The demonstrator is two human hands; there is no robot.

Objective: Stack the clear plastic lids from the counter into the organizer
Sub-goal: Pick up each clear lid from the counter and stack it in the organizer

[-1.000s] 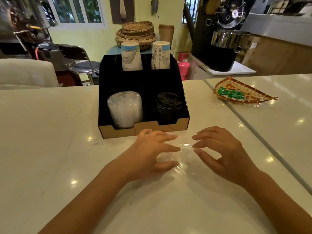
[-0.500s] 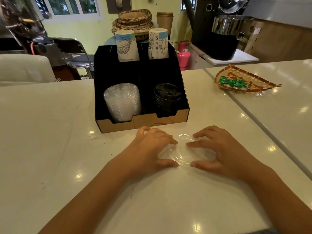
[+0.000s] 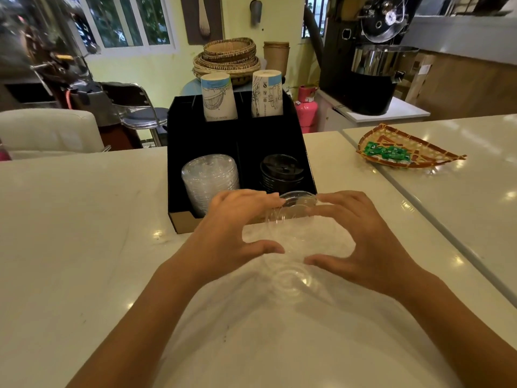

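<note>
Over on the left of the black cardboard organizer (image 3: 179, 163), in its front-left compartment, sits the tall stack of clear plastic lids (image 3: 209, 180), leaning a touch back against the divider; that looks like the home for everything clear, with the low stack of black plastic lids (image 3: 281, 173) kept apart in the front-right bay. Behind them two upturned printed paper cups (image 3: 219, 98) stand in the rear slots.

Now to the action: the left hand (image 3: 237, 233) curls in from the side, fingers on the far rim and thumb on the near rim of a round clear plastic lid (image 3: 293, 228), closed on it rather than spread. The lid is tilted, its far edge lifted level with the organizer's front lip, just right of the clear stack. The right hand (image 3: 361, 236) mirrors it, fingers over the top and thumb tucked under, so the flimsy disc is pinched from both sides, probably to stop it flexing or slipping. Another clear lid (image 3: 291, 278) lies flat on the white marble bench (image 3: 70, 247) just beneath the thumbs, waiting. Both wrists are bent down, forearms angling in like a V.
</note>
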